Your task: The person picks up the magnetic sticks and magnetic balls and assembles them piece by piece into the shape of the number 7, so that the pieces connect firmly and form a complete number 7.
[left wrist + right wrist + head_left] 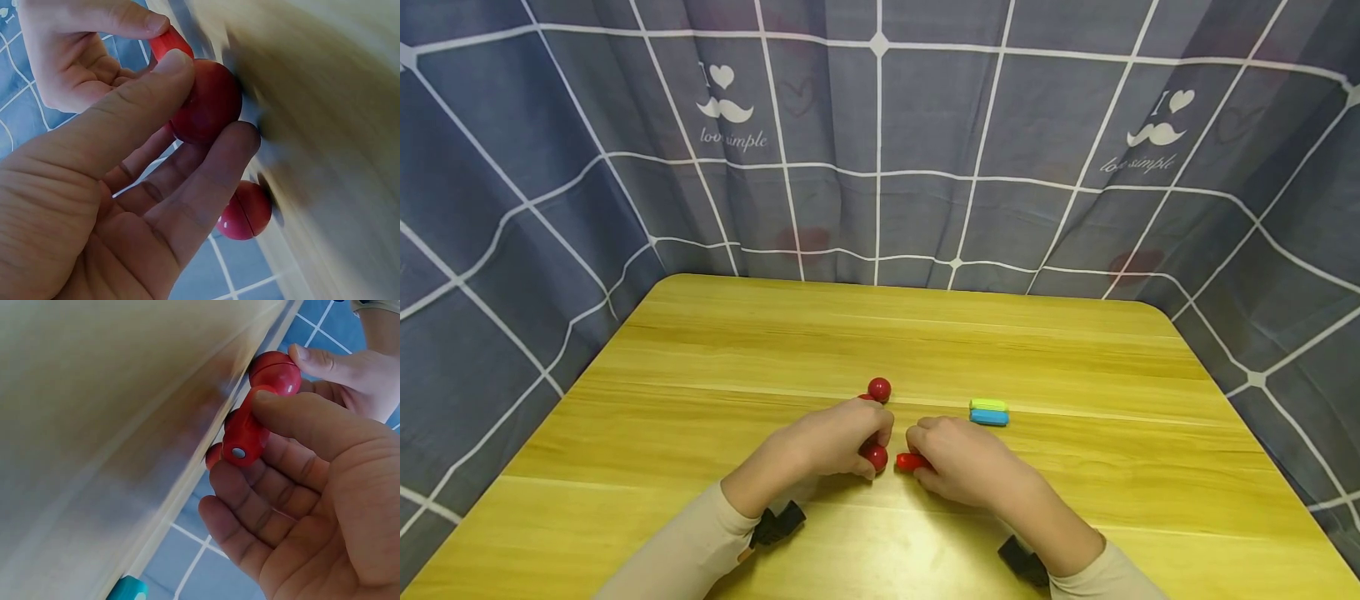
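Near the middle of the table, my left hand (842, 437) pinches a glossy red ball (209, 103) between thumb and fingers. Just right of it, my right hand (966, 462) pinches a short red rod (244, 440) that has a silvery disc on its end. In the head view the rod's left end points at the ball, with a narrow gap between them. Beyond the left hand lies another red ball (879, 389); a further red ball (866, 397) beside it is mostly hidden by that hand.
Behind the right hand, a yellow-green rod (988, 405) and a blue rod (988, 417) lie side by side. The wood-grain table (737, 333) has a grey-blue checked curtain (925, 108) along its back and sides.
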A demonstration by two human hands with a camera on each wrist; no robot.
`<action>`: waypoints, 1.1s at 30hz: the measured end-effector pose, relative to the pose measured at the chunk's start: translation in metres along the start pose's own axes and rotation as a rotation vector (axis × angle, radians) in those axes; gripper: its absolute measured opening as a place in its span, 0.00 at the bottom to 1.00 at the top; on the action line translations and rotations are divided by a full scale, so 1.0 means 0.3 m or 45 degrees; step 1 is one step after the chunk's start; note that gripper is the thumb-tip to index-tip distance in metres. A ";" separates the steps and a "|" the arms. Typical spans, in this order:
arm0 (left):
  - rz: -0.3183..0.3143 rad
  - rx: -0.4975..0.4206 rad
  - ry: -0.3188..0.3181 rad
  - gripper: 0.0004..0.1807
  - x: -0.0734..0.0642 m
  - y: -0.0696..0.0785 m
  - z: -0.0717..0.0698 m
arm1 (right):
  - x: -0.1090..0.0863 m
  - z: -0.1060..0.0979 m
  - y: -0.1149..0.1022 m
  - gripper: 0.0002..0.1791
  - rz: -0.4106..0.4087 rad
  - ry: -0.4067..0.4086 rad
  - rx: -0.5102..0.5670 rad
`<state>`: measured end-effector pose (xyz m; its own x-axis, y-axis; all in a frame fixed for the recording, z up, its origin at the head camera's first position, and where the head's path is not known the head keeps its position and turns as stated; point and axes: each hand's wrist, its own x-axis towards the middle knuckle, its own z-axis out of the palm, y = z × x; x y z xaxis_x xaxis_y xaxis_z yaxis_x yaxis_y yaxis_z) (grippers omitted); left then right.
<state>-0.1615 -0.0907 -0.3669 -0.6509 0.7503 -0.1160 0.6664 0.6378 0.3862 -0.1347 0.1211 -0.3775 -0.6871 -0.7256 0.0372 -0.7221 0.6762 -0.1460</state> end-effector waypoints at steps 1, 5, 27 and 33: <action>-0.002 -0.002 0.000 0.19 0.000 0.000 0.000 | 0.002 0.000 -0.001 0.13 0.000 -0.001 -0.001; -0.001 0.004 0.001 0.19 -0.003 0.002 -0.002 | 0.010 0.000 -0.005 0.13 -0.004 -0.003 0.005; -0.018 -0.026 -0.025 0.19 -0.009 -0.002 0.000 | 0.017 0.004 -0.005 0.10 0.003 -0.026 0.096; -0.028 -0.030 -0.037 0.18 -0.012 -0.002 -0.007 | 0.002 -0.009 0.030 0.10 0.018 0.016 0.136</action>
<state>-0.1603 -0.0941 -0.3647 -0.6541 0.7412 -0.1508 0.6431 0.6500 0.4048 -0.1419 0.1270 -0.3760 -0.6985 -0.7141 0.0466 -0.7000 0.6684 -0.2514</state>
